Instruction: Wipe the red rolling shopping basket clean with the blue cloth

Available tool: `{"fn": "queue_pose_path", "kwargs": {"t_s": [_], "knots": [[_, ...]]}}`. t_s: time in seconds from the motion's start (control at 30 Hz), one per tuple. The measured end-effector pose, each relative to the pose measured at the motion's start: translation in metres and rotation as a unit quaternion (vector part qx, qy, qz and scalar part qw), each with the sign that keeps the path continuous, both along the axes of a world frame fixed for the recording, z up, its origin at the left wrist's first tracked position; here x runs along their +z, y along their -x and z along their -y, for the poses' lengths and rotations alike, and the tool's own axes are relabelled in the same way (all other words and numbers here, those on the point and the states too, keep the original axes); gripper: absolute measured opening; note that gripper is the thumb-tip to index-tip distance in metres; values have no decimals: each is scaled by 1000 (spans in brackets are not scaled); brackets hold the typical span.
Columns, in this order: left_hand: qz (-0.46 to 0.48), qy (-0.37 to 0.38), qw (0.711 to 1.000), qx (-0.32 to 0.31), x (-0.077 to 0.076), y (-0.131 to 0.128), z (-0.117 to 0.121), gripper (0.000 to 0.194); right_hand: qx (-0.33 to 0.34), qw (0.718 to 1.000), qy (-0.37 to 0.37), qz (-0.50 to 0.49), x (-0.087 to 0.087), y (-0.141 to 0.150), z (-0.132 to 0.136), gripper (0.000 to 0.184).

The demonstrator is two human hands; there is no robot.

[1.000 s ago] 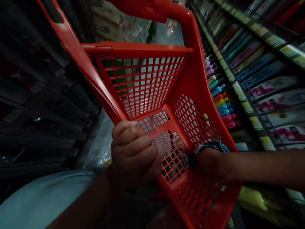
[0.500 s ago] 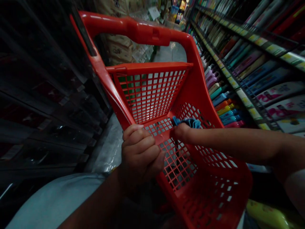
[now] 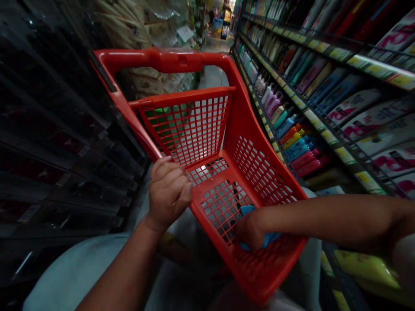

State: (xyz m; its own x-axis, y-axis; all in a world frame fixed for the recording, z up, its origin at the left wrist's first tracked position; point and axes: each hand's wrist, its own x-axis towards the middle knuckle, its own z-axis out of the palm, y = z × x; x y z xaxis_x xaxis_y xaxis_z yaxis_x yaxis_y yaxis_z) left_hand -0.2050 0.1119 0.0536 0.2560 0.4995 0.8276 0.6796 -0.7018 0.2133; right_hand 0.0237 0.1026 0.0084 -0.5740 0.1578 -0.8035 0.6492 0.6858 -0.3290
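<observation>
Left hand point(image 3: 169, 188) curls into a fist around the rim of the red basket point(image 3: 240, 116), whose handle point(image 3: 181, 62) rises beyond it. To its right, inside the basket, the right hand point(image 3: 251, 228) is bunched around a blue cloth point(image 3: 247, 210) that pokes out on both sides; its fingertips are hidden. Colourful bottles point(image 3: 301, 149) stand shelved beyond the right forearm.

Head view, facing forward-down, over red cart point(image 3: 240, 119) (quite close)
</observation>
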Motion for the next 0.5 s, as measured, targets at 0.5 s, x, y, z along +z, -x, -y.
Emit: {"fn": "queue_pose_path", "kwargs": {"t_s": [0.5], "knots": [[-95,193,973,78,48,35,-2,43,-298,889,-246,-248,131,-117,19,8]]}}
